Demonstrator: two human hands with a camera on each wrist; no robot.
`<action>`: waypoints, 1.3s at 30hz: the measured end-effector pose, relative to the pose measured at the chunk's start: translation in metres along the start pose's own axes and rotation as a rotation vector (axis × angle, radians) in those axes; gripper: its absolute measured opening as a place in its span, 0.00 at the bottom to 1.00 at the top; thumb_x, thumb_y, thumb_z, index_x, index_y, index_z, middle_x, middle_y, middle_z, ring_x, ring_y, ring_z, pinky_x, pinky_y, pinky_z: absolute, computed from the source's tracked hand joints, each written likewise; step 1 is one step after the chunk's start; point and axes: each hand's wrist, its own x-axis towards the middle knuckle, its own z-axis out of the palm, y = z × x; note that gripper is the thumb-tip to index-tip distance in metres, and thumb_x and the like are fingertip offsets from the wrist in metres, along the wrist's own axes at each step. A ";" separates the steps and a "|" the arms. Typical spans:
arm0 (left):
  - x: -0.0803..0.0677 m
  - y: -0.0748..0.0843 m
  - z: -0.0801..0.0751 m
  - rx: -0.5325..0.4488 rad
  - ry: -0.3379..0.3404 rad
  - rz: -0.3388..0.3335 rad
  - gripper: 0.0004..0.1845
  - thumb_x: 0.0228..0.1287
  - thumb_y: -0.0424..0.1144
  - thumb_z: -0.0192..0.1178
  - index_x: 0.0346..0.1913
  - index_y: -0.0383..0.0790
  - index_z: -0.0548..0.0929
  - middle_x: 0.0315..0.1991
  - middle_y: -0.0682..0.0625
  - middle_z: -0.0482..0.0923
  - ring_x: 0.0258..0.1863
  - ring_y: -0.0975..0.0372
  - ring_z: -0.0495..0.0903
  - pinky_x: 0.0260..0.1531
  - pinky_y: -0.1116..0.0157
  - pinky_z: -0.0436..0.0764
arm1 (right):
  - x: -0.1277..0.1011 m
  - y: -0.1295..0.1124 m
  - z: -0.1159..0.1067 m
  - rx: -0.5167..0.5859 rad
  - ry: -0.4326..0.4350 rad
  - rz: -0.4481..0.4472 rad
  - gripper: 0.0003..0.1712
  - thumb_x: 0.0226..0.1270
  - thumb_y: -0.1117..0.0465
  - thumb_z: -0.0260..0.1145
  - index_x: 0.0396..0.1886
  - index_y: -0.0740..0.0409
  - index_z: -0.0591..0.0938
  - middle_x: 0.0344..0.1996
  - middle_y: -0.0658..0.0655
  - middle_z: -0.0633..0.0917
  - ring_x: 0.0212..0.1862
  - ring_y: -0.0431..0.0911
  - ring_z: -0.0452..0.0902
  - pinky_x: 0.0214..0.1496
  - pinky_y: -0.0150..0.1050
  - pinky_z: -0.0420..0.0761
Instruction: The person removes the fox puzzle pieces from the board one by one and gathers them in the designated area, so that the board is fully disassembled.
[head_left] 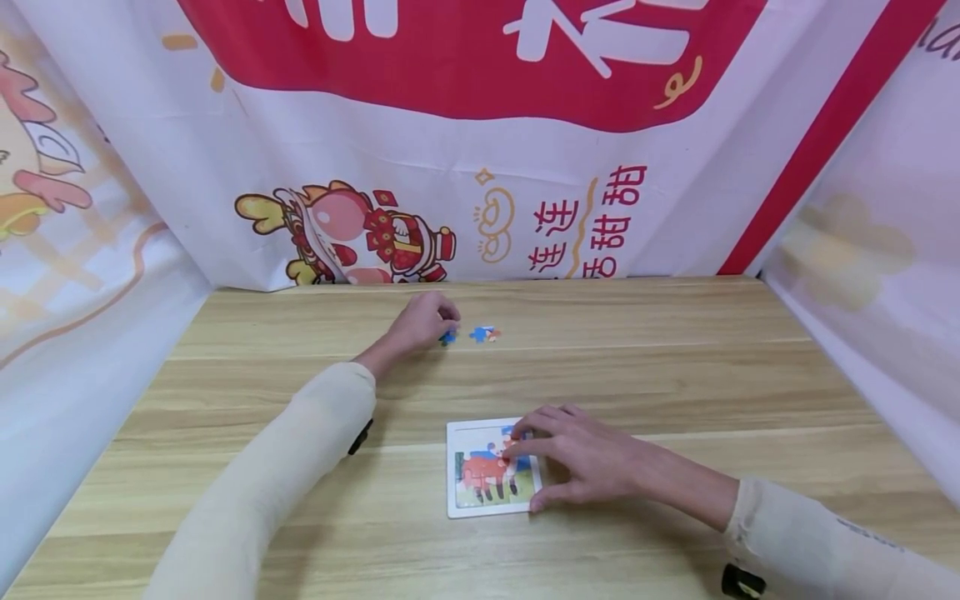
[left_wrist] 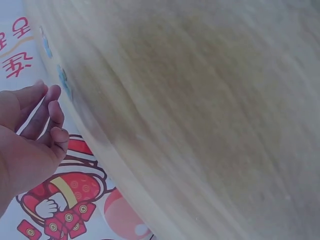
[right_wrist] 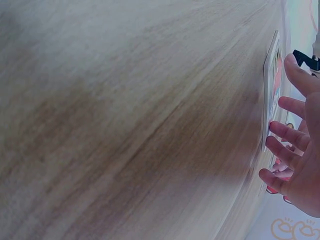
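A jigsaw puzzle in a white frame tray (head_left: 452, 475) lies on the table, its picture showing an orange animal with dark legs. Over its right side, my right hand (head_left: 588, 458) spreads its fingers, the thumb at the lower right edge. The right wrist view shows this hand (right_wrist: 302, 145) with fingers apart beside the tray. Farther back, my left hand (head_left: 423, 321) is at a loose blue and green puzzle piece (head_left: 447, 338), fingers loosely bent. In the left wrist view its fingertips come near that piece (left_wrist: 64, 80); no piece shows between them.
More loose puzzle pieces (head_left: 482, 334), blue and orange, lie just right of the left hand. The wooden table (head_left: 675, 358) ends at a printed cloth (head_left: 420, 167) at the back, with more cloth hanging on both sides.
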 end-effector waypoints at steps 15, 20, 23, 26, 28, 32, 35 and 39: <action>-0.037 0.016 0.000 -0.004 -0.038 0.237 0.06 0.69 0.29 0.66 0.44 0.31 0.89 0.38 0.45 0.87 0.41 0.55 0.82 0.49 0.56 0.82 | -0.001 0.001 0.002 0.005 0.026 -0.011 0.39 0.66 0.28 0.64 0.69 0.43 0.80 0.68 0.52 0.77 0.71 0.50 0.68 0.74 0.60 0.66; -0.061 0.026 0.006 -0.033 -0.078 0.275 0.06 0.69 0.28 0.66 0.45 0.33 0.90 0.38 0.47 0.86 0.40 0.57 0.81 0.46 0.59 0.81 | -0.003 0.003 0.002 0.047 0.043 0.001 0.37 0.67 0.31 0.66 0.69 0.44 0.81 0.67 0.51 0.77 0.70 0.48 0.69 0.72 0.59 0.67; -0.075 0.030 0.008 -0.042 -0.104 0.315 0.06 0.68 0.28 0.67 0.45 0.33 0.90 0.38 0.47 0.87 0.39 0.59 0.80 0.43 0.61 0.82 | -0.003 0.004 0.001 0.075 0.059 0.008 0.35 0.68 0.34 0.67 0.68 0.46 0.81 0.66 0.52 0.78 0.69 0.48 0.70 0.72 0.57 0.69; -0.089 0.032 0.011 -0.041 -0.145 0.332 0.06 0.68 0.30 0.68 0.46 0.35 0.90 0.39 0.48 0.87 0.37 0.61 0.80 0.40 0.64 0.81 | -0.003 0.005 0.000 0.087 0.078 0.015 0.34 0.69 0.36 0.68 0.67 0.48 0.81 0.66 0.52 0.78 0.68 0.48 0.71 0.72 0.55 0.70; -0.098 0.033 0.012 -0.034 -0.181 0.342 0.07 0.68 0.31 0.69 0.46 0.37 0.90 0.39 0.51 0.86 0.36 0.63 0.79 0.38 0.66 0.81 | -0.002 0.006 -0.001 0.085 0.089 0.023 0.33 0.68 0.36 0.69 0.67 0.47 0.82 0.65 0.51 0.79 0.68 0.48 0.71 0.72 0.53 0.71; -0.113 0.034 0.015 -0.031 -0.263 0.382 0.08 0.64 0.31 0.72 0.45 0.38 0.91 0.36 0.54 0.85 0.32 0.64 0.77 0.33 0.68 0.79 | -0.001 0.007 -0.003 0.082 0.112 0.039 0.32 0.67 0.37 0.71 0.65 0.47 0.83 0.64 0.52 0.79 0.67 0.47 0.72 0.72 0.52 0.71; -0.120 0.033 0.017 -0.039 -0.314 0.408 0.09 0.60 0.31 0.75 0.43 0.38 0.91 0.34 0.54 0.85 0.29 0.65 0.75 0.31 0.69 0.77 | -0.001 0.008 -0.003 0.078 0.127 0.043 0.32 0.67 0.38 0.71 0.65 0.48 0.83 0.64 0.54 0.79 0.67 0.49 0.73 0.72 0.55 0.71; -0.127 0.029 0.022 -0.053 -0.355 0.382 0.10 0.56 0.31 0.78 0.42 0.39 0.91 0.34 0.55 0.84 0.29 0.66 0.74 0.31 0.70 0.75 | 0.000 0.010 -0.003 0.077 0.129 0.052 0.33 0.68 0.37 0.70 0.65 0.49 0.83 0.65 0.55 0.79 0.68 0.51 0.73 0.71 0.57 0.71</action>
